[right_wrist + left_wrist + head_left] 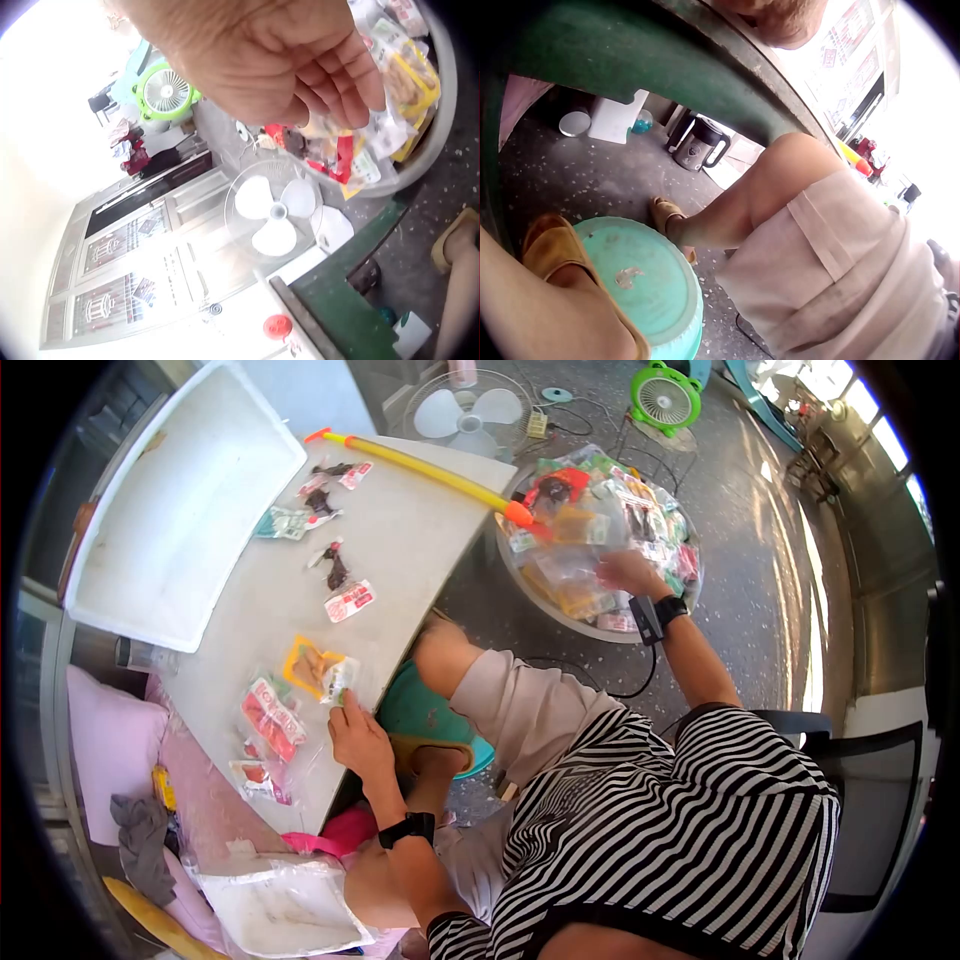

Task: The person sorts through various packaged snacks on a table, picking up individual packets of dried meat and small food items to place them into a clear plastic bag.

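My left hand (362, 742) is at the table's near edge, fingertips pinching the lower end of a clear, yellow-edged snack packet (308, 666) with tan food inside. In the left wrist view only part of this hand (784, 19) shows at the top. My right hand (630, 572) is over a round basin (520, 565) heaped with snack packets. Its fingers hang loosely bent in the right wrist view, with nothing seen in the palm. A yellow-edged packet (412, 79) lies in the basin beyond the fingers.
Red-and-white packets (272, 718) and dark vacuum-packed pieces (337, 568) lie on the table (400, 540). A white foam box (180, 510) stands at its left. A yellow tube with orange ends (430, 466) reaches from the table over the basin. A teal stool (645, 281) is below.
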A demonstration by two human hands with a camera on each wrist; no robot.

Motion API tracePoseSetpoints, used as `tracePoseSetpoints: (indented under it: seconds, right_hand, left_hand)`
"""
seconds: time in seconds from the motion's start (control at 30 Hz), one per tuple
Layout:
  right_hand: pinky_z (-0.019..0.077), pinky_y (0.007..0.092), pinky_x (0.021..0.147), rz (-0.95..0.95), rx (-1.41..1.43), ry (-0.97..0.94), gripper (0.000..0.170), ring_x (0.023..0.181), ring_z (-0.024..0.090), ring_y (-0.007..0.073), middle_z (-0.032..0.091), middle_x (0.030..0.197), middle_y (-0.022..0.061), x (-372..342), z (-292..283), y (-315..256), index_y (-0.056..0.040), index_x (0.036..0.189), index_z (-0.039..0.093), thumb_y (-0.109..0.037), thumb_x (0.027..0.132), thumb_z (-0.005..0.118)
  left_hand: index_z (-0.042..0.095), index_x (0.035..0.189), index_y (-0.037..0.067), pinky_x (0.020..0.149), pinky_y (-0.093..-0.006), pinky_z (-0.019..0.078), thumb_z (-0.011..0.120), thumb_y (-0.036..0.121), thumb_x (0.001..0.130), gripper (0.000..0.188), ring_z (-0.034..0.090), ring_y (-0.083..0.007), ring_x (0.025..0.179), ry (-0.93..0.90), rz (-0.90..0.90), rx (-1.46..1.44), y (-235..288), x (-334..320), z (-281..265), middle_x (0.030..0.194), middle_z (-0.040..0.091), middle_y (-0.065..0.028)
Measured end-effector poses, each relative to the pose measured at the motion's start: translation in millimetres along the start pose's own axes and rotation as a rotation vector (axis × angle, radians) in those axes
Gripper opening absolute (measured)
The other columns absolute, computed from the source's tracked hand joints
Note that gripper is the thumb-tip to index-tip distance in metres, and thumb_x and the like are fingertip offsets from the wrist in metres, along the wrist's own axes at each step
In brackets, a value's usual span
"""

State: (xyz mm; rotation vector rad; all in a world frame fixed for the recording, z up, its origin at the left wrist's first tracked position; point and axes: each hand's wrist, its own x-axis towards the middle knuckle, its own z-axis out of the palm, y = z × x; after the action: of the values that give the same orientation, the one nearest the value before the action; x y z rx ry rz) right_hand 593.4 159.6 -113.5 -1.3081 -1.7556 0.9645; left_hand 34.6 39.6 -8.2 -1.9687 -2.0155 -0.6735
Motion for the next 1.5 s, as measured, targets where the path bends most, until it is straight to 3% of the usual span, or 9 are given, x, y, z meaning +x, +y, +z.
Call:
tracePoseSetpoints:
  seconds: [0.1,0.47,0.7,0.8,1.0,1.13,1.3,1.37,1.5]
  right_hand:
    - [0.0544,0.0273,0.069,0.416,0.531,0.150,0.028,0.081,0.064,0.0162,0.065,0.093,0.0102,29,37,-128,-0.0008,0.105,0.059,-0.026,0.093,0.055]
    - [0.0527,0.0235,0.063,0.259,0.427,-0.178,0.029,0.076,0.063,0.0106,0.067,0.088,0.0054,118,132,-266,-0.0041,0.104,0.062,-0.031,0.092,0.059]
    - [0.0539,0.0331,0.069,0.099,0.177,-0.257,0.040,0.080,0.065,0.0190,0.067,0.090,0.0112,225,200,-263,0.0006,0.104,0.064,-0.033,0.082,0.064]
    - [0.0514,0.0422,0.081,-0.205,-0.260,-0.075,0.056,0.092,0.063,0.0283,0.064,0.100,0.0175,275,235,-266,0.0014,0.113,0.060,-0.040,0.077,0.067]
    - [0.0406,0.0560,0.095,-0.427,-0.650,0.054,0.075,0.121,0.041,0.0449,0.043,0.133,0.0191,372,278,-277,-0.0137,0.133,0.049,-0.051,0.071,0.068]
    - [0.0328,0.0657,0.099,-0.130,-0.829,-0.023,0.077,0.132,0.029,0.0456,0.030,0.145,0.0129,403,282,-290,-0.0248,0.138,0.045,-0.062,0.073,0.060]
    - [0.0300,0.0622,0.103,-0.137,-0.905,-0.214,0.075,0.132,0.029,0.0453,0.029,0.149,0.0058,469,301,-220,-0.0346,0.139,0.043,-0.072,0.074,0.047]
    - [0.0309,0.0585,0.105,0.033,-0.858,-0.210,0.075,0.131,0.032,0.0447,0.032,0.147,0.0064,422,290,-273,-0.0350,0.139,0.043,-0.072,0.074,0.047]
    - [0.0349,0.0507,0.105,-0.041,-0.876,-0.275,0.074,0.127,0.037,0.0440,0.038,0.144,0.0072,410,278,-267,-0.0365,0.139,0.044,-0.073,0.075,0.048]
  left_hand:
    - [0.056,0.121,0.006,0.066,-0.0441,0.0484,0.060,0.006,0.080,0.040,0.055,-0.0339,0.085,-0.014,-0.018,-0.010,-2,-1,0,0.093,0.052,-0.0132]
    - [0.058,0.118,0.004,0.064,-0.0409,0.0494,0.060,0.005,0.078,0.040,0.057,-0.0312,0.082,0.009,-0.063,-0.063,1,3,-4,0.089,0.053,-0.0114]
    - [0.058,0.117,0.005,0.062,-0.0413,0.0494,0.060,0.005,0.078,0.040,0.057,-0.0315,0.083,-0.006,-0.101,-0.061,1,4,-2,0.088,0.053,-0.0111]
    - [0.058,0.117,0.004,0.060,-0.0412,0.0488,0.060,0.005,0.078,0.039,0.057,-0.0319,0.082,-0.007,-0.098,-0.082,1,4,-4,0.088,0.052,-0.0114]
    - [0.056,0.119,0.001,0.060,-0.0415,0.0478,0.059,0.005,0.079,0.040,0.056,-0.0326,0.080,-0.004,-0.086,-0.117,-1,5,-4,0.088,0.051,-0.0130]
    - [0.056,0.121,0.001,0.061,-0.0419,0.0476,0.058,0.005,0.080,0.041,0.055,-0.0330,0.079,-0.056,-0.115,-0.113,1,6,-7,0.088,0.050,-0.0136]
    - [0.057,0.120,0.001,0.058,-0.0379,0.0486,0.058,0.006,0.079,0.041,0.055,-0.0298,0.076,-0.052,-0.096,-0.079,-1,8,-4,0.087,0.050,-0.0117]
    - [0.057,0.120,0.001,0.057,-0.0375,0.0487,0.058,0.006,0.079,0.042,0.055,-0.0298,0.076,-0.059,-0.099,-0.069,-2,8,-3,0.086,0.050,-0.0116]
    - [0.055,0.122,0.001,0.059,-0.0403,0.0477,0.058,0.005,0.078,0.044,0.055,-0.0325,0.078,-0.056,-0.120,-0.087,0,6,-2,0.087,0.051,-0.0131]
